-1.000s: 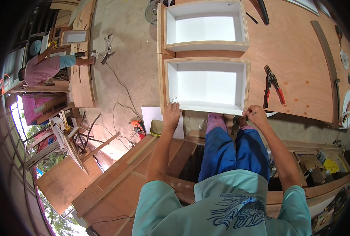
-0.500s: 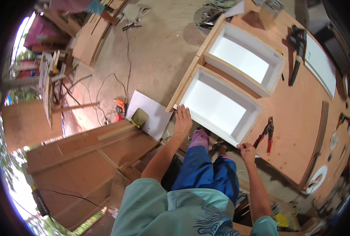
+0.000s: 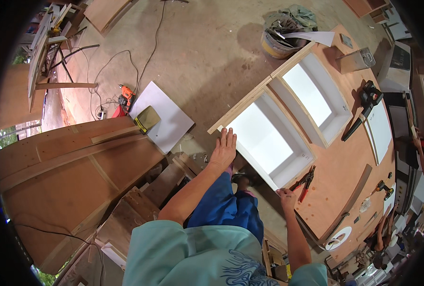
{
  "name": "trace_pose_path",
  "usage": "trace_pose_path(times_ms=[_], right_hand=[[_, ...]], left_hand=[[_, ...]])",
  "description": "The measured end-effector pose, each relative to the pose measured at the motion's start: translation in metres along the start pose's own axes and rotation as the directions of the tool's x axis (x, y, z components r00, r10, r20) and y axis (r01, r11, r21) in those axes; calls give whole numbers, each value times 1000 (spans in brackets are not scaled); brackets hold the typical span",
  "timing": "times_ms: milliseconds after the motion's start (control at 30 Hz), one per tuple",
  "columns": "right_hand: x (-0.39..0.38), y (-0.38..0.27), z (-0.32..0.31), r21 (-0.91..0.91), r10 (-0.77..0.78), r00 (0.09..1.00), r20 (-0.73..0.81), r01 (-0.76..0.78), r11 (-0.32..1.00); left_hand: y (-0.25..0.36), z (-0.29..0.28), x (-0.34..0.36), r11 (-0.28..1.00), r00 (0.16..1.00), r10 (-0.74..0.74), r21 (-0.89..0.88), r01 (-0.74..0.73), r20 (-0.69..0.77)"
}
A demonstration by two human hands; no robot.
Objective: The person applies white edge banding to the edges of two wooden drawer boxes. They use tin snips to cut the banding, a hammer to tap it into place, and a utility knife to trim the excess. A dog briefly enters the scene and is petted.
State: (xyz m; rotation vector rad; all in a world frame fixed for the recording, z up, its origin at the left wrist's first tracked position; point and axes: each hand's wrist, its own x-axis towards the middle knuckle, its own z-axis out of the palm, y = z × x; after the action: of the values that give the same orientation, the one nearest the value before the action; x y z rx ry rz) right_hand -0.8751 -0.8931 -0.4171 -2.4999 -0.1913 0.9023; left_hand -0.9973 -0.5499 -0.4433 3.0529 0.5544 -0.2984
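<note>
Two open-topped drawer boxes (image 3: 297,141) of plywood with white insides lie side by side on a plywood-topped table. Along the near rim of the closer box runs a narrow white edging strip (image 3: 255,166), its far-left end sticking out a little at the corner. My left hand (image 3: 224,148) rests on that rim near the left corner, fingers stretched out. At the rim's other end, my right hand (image 3: 286,196) has its fingers closed on the strip at the corner. Red-handled snips (image 3: 305,184) lie just beyond my right hand.
A black cordless tool (image 3: 362,112) and a white panel (image 3: 378,133) lie on the table (image 3: 336,190). A bucket of scraps (image 3: 281,40) stands beyond the boxes. On the floor are an orange drill (image 3: 125,95) and a white board (image 3: 169,119). Plywood panels (image 3: 69,186) stand at left.
My view has turned, so the boxes and table appear shifted. Both hands keep nearly the same places on the near rim, the left flat and the right closed at the corner.
</note>
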Motion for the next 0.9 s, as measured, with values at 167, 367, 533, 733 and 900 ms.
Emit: trace_pose_path(times_ms=[167, 367, 533, 733, 900], right_hand=[[-2, -6, 0, -1, 35, 999, -6, -35, 999], [-3, -6, 2, -33, -6, 999, -32, 5, 999], [-3, -14, 1, -53, 47, 997, -58, -50, 997], [-5, -13, 4, -52, 119, 989, -84, -124, 991], [-6, -13, 6, -56, 156, 983, -98, -162, 985]], left_hand=[[-10, -4, -2, 990, 999, 14, -136, -21, -49], [-43, 0, -10, 873, 994, 22, -482, -70, -105], [-48, -26, -6, 960, 973, 228, -161, -230, -30], [-30, -31, -5, 943, 943, 333, 5, -333, 7], [-29, -30, 14, 911, 916, 401, 100, -400, 9]])
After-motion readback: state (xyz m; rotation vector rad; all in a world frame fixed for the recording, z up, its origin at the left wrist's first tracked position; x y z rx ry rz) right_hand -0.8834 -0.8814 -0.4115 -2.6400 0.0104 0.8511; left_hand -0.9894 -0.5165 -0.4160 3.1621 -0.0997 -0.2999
